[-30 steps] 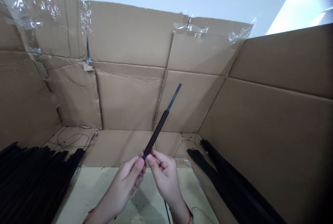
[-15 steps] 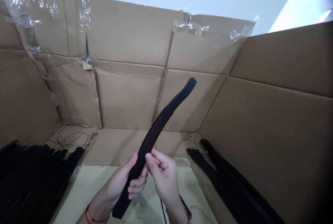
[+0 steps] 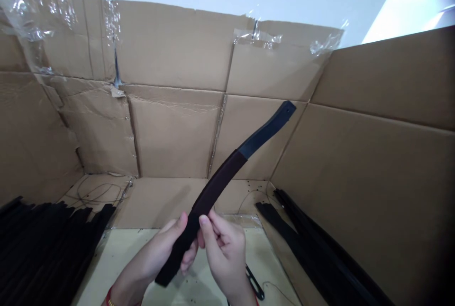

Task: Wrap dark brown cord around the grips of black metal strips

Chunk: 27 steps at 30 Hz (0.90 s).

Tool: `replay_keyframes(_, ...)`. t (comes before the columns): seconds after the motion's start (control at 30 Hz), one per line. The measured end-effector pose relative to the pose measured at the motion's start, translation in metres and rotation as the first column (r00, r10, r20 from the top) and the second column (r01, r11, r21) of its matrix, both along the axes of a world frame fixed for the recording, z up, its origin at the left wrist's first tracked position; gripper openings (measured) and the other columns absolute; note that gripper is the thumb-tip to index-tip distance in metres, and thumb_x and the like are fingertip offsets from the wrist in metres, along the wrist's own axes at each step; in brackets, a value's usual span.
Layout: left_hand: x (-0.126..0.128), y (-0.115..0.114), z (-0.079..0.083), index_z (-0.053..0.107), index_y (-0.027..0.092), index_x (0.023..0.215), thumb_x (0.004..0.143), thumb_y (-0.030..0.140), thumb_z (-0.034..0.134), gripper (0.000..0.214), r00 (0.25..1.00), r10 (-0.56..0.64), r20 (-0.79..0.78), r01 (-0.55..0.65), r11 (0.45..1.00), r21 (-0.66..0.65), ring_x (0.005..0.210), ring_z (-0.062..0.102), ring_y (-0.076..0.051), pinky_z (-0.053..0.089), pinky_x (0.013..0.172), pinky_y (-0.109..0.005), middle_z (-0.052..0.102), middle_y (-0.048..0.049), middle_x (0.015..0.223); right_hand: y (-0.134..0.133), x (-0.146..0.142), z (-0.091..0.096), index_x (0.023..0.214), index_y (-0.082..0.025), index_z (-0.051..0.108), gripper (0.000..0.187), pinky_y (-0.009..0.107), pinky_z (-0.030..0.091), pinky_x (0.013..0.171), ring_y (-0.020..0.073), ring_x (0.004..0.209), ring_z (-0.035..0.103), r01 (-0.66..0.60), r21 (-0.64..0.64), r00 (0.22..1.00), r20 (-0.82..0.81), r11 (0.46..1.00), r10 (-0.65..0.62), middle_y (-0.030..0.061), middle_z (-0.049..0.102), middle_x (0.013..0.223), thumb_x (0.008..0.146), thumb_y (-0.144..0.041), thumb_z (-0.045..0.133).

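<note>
A long, curved dark strip [image 3: 218, 185] slants up to the right in front of me. Its far end is smooth blue-black with a small hole near the tip. A dark brown sleeve-like section covers the middle, and the near end is black. My left hand [image 3: 168, 237] wraps round the black lower part, thumb on top and fingers beneath. Close beside it, my right hand [image 3: 225, 251] pinches the strip's right edge between thumb and fingers. Partly hidden by my right wrist, a black slotted piece [image 3: 255, 283] lies on the pale board.
Many black strips [image 3: 42, 254] are piled at the left. More long black strips [image 3: 313, 254] lie along the right side. Taped cardboard walls [image 3: 174, 130] surround the pale work board [image 3: 131, 249]. Loose thread [image 3: 97, 192] lies in the back left corner.
The strip has turned, its far end swinging right and showing more of its flat face and hole. Both hands keep hold of it, now nearer its lower end.
</note>
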<state>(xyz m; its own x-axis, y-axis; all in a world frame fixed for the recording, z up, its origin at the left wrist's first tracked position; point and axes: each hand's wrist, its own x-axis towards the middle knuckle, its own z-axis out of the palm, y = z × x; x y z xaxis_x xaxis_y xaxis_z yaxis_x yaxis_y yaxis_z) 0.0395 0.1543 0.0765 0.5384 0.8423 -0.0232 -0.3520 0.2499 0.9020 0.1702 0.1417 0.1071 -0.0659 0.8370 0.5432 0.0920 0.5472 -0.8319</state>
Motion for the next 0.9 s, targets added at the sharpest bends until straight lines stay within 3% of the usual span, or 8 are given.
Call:
replay_keyframes(0.1,0.001,-0.003,0.007,0.053,0.013,0.068,0.094,0.060,0.040,0.055,0.913,0.369,-0.175,-0.327,0.917,0.226,0.059,0.052,-0.010,0.042,0.062,-0.019,0.052,-0.0025,0.060,0.004,-0.006,-0.004,0.070,-0.017,0.052,0.031,0.018,0.041,0.040,0.0110,0.039,0.055,-0.076,-0.067,0.997,-0.029,0.995,0.074,-0.0012,0.054,0.047,0.097,-0.033,0.048)
replay_keyframes(0.17,0.003,-0.005,0.011,0.051,0.014,0.071,0.090,0.062,0.045,0.052,0.891,0.418,-0.178,-0.382,0.901,0.205,0.055,0.048,-0.009,0.040,0.056,-0.019,0.049,0.0002,0.059,0.007,-0.005,-0.003,0.074,-0.016,0.056,0.030,0.018,0.043,0.042,0.0111,0.041,0.056,-0.111,-0.121,0.994,-0.034,0.986,0.108,-0.0003,0.056,0.051,0.096,-0.036,0.049)
replay_keyframes(0.27,0.004,-0.010,0.017,0.049,0.017,0.076,0.081,0.071,0.052,0.054,0.965,0.240,-0.110,-0.249,0.965,-0.077,0.039,0.031,-0.006,0.027,0.038,-0.017,0.039,0.0066,0.050,0.012,0.004,0.004,0.072,-0.014,0.060,0.032,0.018,0.041,0.044,0.0099,0.047,0.051,-0.202,-0.176,0.979,-0.041,0.963,0.198,0.0010,0.058,0.057,0.091,-0.040,0.057)
replay_keyframes(0.37,0.001,-0.016,0.021,0.049,0.017,0.077,0.077,0.070,0.058,0.054,0.994,0.104,0.039,-0.091,0.966,-0.243,0.035,0.020,-0.004,0.022,0.033,-0.015,0.031,0.0100,0.046,0.016,0.016,0.014,0.071,-0.013,0.066,0.035,0.020,0.039,0.047,0.0079,0.047,0.040,-0.365,-0.204,0.931,-0.101,0.908,0.352,-0.0006,0.052,0.055,0.087,-0.044,0.063)
replay_keyframes(0.53,-0.003,-0.014,0.014,0.052,0.015,0.075,0.080,0.062,0.061,0.048,0.962,-0.093,0.258,0.167,0.946,-0.279,0.032,0.018,-0.002,0.024,0.030,-0.013,0.031,0.0098,0.043,0.018,0.023,0.011,0.091,-0.014,0.074,0.031,0.021,0.038,0.051,0.0055,0.044,0.026,-0.515,-0.254,0.856,-0.194,0.819,0.479,-0.0033,0.049,0.051,0.084,-0.044,0.068)
replay_keyframes(0.67,0.004,0.002,-0.002,0.054,0.014,0.068,0.086,0.057,0.053,0.047,0.781,-0.382,0.494,0.510,0.847,-0.149,0.025,0.017,-0.005,0.021,0.024,-0.015,0.028,0.0085,0.037,0.017,0.020,0.003,0.104,-0.014,0.072,0.038,0.020,0.039,0.048,0.0071,0.040,0.042,-0.522,-0.267,0.852,-0.219,0.810,0.476,-0.0016,0.054,0.052,0.083,-0.045,0.069)
replay_keyframes(0.73,0.009,0.009,-0.007,0.054,0.013,0.064,0.086,0.056,0.052,0.048,0.742,-0.412,0.528,0.541,0.834,-0.109,0.023,0.017,-0.005,0.019,0.022,-0.015,0.027,0.0081,0.035,0.017,0.020,0.003,0.099,-0.012,0.072,0.039,0.018,0.034,0.044,0.0084,0.043,0.047,-0.463,-0.277,0.885,-0.187,0.842,0.426,0.0009,0.057,0.056,0.082,-0.046,0.069)
replay_keyframes(0.9,0.014,0.011,-0.009,0.053,0.012,0.057,0.086,0.056,0.049,0.053,0.742,-0.389,0.547,0.519,0.849,-0.100,0.024,0.018,-0.005,0.019,0.023,-0.015,0.026,0.0072,0.034,0.018,0.023,0.003,0.088,-0.008,0.072,0.036,0.017,0.021,0.043,0.0053,0.046,0.034,-0.425,-0.271,0.905,-0.117,0.864,0.409,-0.0016,0.048,0.053,0.082,-0.044,0.070)
